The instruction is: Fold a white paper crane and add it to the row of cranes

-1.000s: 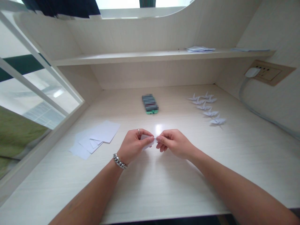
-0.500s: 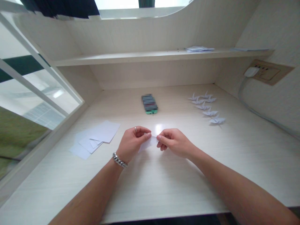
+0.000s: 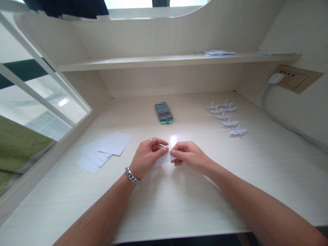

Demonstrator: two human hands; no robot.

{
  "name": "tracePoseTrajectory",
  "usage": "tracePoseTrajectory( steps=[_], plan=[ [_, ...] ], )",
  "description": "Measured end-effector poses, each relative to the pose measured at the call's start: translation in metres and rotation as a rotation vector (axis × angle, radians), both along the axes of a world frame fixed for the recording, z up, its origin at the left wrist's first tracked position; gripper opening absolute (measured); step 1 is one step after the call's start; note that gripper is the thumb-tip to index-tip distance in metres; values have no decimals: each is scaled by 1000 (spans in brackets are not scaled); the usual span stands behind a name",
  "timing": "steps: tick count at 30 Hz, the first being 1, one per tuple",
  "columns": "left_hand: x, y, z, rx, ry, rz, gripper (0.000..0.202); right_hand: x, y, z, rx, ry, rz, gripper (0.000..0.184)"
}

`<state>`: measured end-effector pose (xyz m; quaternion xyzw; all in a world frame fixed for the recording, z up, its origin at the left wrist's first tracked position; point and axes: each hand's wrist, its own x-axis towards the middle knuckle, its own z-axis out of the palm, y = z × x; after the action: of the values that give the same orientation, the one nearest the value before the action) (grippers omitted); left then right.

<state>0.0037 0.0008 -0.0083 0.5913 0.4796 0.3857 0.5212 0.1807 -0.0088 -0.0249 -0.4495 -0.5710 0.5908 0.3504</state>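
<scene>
A small piece of white paper (image 3: 162, 160) is held between my two hands above the desk, partly covered by the fingers. My left hand (image 3: 150, 153), with a ring and a chain bracelet, pinches its upper part between thumb and fingers. From the other side, my right hand (image 3: 188, 153) pinches the paper's right edge, thumb on top and the lower fingers curled. The exact folds in the paper are too small and hidden to make out.
Loose white paper sheets (image 3: 115, 143) lie on the desk at left. Several folded paper cranes (image 3: 230, 123) stand at right. A phone-like object (image 3: 164, 113), blurred out, lies behind my hands. Papers (image 3: 218, 53) rest on the shelf (image 3: 153, 63). A cable (image 3: 284, 125) runs from the wall socket.
My left hand has shifted slightly right, closer to my right hand, with the paper still between them. The right hand stays almost in place.
</scene>
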Motion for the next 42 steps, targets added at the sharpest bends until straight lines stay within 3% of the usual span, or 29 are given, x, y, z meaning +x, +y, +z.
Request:
tracePoseTrajectory(
  steps=[8, 16, 21, 32, 42],
  plan=[
    [-3, 4, -2, 12, -77, 104, 23, 1, 0, 2, 84, -49, 14, 21],
    [5, -1, -4, 86, -15, 76, 18, -3, 0, -4, 67, -1, 11, 18],
    [7, -3, -3, 88, -50, 56, 22, -1, 0, -5, 159, -60, -10, 19],
    [-6, 2, 9, 54, -129, 203, 33, 9, 4, 0, 64, 35, 16, 17],
    [-11, 5, 5, 89, -168, 243, 34, 17, 6, 6, 14, 66, -22, 17]
  ],
)
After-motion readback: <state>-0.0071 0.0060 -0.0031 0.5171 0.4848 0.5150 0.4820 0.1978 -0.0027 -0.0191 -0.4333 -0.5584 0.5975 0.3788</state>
